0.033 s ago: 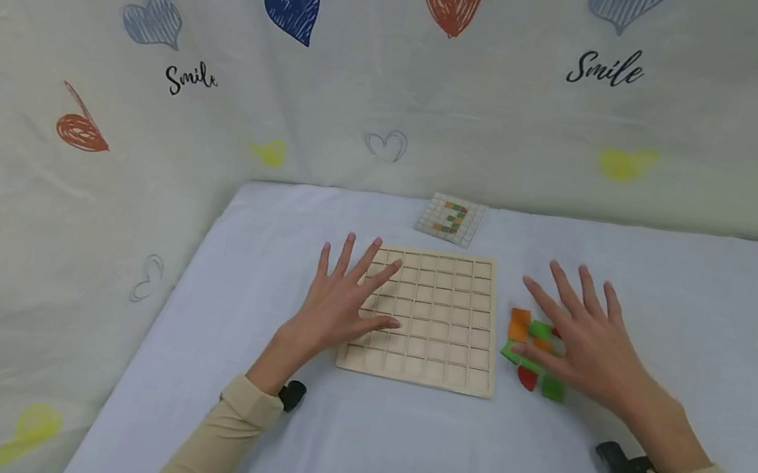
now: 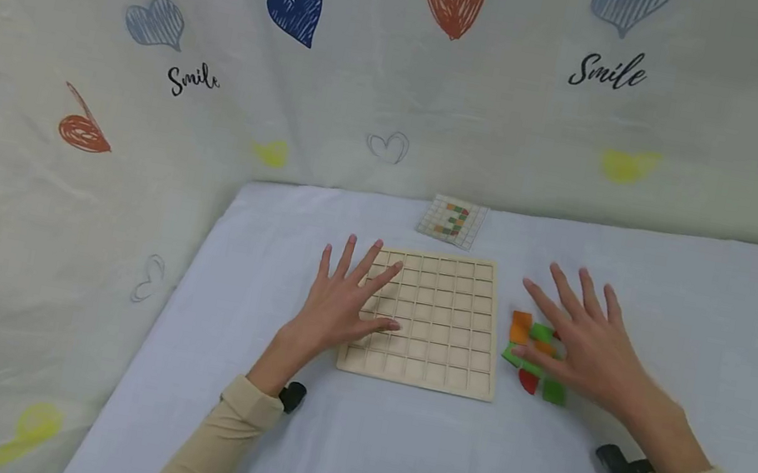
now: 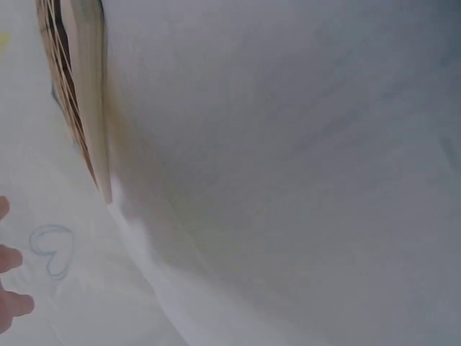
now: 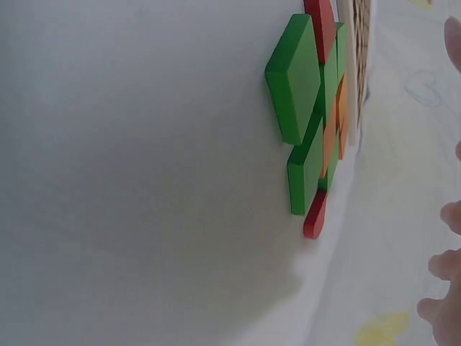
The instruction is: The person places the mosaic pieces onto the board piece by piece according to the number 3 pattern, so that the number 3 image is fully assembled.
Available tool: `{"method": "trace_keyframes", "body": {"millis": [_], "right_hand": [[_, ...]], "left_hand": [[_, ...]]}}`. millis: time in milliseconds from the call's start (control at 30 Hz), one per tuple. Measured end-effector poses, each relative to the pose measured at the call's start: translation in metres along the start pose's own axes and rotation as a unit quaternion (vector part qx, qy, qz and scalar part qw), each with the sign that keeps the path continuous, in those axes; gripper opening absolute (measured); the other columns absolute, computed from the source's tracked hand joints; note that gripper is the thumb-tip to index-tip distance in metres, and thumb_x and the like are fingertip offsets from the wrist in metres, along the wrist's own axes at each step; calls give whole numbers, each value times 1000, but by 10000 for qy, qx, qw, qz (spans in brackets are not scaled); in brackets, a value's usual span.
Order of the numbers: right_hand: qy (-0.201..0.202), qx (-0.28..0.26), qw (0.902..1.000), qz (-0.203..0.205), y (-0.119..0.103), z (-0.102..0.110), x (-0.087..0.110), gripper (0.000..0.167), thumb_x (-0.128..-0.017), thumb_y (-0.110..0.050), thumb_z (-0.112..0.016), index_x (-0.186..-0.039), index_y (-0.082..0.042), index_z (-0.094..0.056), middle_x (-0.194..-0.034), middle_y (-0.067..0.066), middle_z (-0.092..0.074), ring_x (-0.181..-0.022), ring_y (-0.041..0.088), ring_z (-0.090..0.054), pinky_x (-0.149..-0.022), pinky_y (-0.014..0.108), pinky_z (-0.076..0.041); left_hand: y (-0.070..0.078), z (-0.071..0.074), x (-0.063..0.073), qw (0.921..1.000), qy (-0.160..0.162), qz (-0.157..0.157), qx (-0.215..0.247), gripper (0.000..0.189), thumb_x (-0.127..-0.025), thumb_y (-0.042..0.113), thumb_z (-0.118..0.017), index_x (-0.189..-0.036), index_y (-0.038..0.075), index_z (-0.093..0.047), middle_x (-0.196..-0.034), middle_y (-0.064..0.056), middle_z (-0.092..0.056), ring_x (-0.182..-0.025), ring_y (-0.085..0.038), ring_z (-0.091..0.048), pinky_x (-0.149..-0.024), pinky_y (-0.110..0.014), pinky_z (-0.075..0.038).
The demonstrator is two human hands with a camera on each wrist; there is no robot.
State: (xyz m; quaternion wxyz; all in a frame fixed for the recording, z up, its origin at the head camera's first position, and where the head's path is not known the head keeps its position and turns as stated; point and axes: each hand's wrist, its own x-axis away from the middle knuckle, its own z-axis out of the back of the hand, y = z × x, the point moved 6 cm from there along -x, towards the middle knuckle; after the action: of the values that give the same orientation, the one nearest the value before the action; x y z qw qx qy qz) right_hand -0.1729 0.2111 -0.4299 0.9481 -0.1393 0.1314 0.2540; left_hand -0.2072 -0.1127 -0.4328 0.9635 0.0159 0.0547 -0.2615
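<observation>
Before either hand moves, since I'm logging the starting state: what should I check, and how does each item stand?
1. Left hand holds nothing: ok, it is spread open.
2. Right hand holds nothing: ok, also spread.
3. Every cell of the grid board bare: cannot tell; those in view are, but the left hand hides some.
4. Pattern card uncovered: ok, it lies just beyond the grid board.
5. Coloured blocks off the grid board: ok, those in view lie to its right.
6. Coloured blocks fully visible from the head: not ok, the right hand covers part of the group.
</observation>
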Motion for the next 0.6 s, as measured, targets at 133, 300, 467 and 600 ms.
{"method": "trace_keyframes", "body": {"millis": [133, 300, 467, 600], "right_hand": [[28, -42, 10000, 71, 0, -3, -5, 107, -75, -49, -86, -163, -25, -31, -170, 20, -23, -154, 54, -16, -120, 75, -10], [-62, -352, 9994, 2, 1, -1, -2, 95, -77, -45, -86, -157, -17, -43, -166, 23, -29, -154, 53, -16, -118, 76, -14], [62, -926, 9956, 92, -2, 2, -1, 77, -77, -28, -90, -143, -6, -56, -152, 29, -47, -141, 56, -37, -104, 77, -35], [-7, -1298, 9915, 4, 0, 2, 0, 65, -78, -10, -88, -136, 2, -60, -139, 27, -57, -127, 48, -51, -96, 67, -49]], "left_hand": [[-5, 0, -1, 10000, -59, 69, 6, 93, -88, 73, -63, -164, 33, -28, -174, -8, -14, -159, -44, -2, -123, -70, -7], [-14, -8, 0, 9964, -603, 167, 579, 91, -92, 69, -60, -166, 32, -22, -175, -9, -7, -159, -44, 2, -124, -68, -7], [-36, -20, 7, 9741, -1648, 480, 1471, 97, -92, 60, -68, -167, 26, -17, -174, -12, -4, -158, -47, 2, -124, -68, -9], [-51, -28, 13, 9565, -2252, 692, 1722, 106, -87, 55, -76, -167, 24, -15, -175, -9, -2, -159, -43, 4, -124, -67, -8]]}}
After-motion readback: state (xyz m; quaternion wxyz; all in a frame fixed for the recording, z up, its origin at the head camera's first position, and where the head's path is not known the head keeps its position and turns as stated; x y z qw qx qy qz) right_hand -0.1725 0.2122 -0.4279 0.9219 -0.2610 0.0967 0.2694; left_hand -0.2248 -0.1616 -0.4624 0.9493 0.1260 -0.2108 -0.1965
